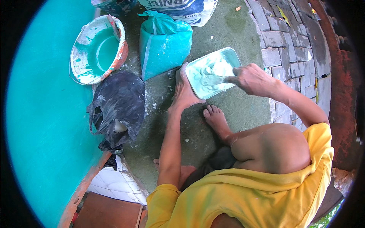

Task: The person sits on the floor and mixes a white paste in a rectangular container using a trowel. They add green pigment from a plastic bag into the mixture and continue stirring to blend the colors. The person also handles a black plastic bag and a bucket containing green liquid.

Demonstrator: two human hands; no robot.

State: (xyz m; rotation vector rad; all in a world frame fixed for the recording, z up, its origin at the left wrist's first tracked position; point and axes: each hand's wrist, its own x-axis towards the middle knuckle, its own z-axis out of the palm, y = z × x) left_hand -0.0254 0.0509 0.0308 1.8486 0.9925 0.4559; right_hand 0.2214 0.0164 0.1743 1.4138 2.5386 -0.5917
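A pale green rectangular plastic tub (192, 82) is tilted in front of me, with thick, whitish-green paste (213, 72) smeared inside it. My left hand (183, 89) grips the tub along its left side and lower corner. Over the tub's right rim, my right hand (253, 79) is closed around a short stirring tool (227, 79) whose end dips into the paste. The fist and the paste hide most of this tool, so its exact kind cannot be made out.
A paint-streaked bucket (121, 57) holds turquoise paint beside the turquoise wall (45, 95). Nearby are a turquoise sack (165, 49), a white printed sack (197, 19) and a black plastic bag (125, 91). Grey paving (272, 40) borders the concrete floor (239, 110). My bare foot (216, 117) rests below the tub.
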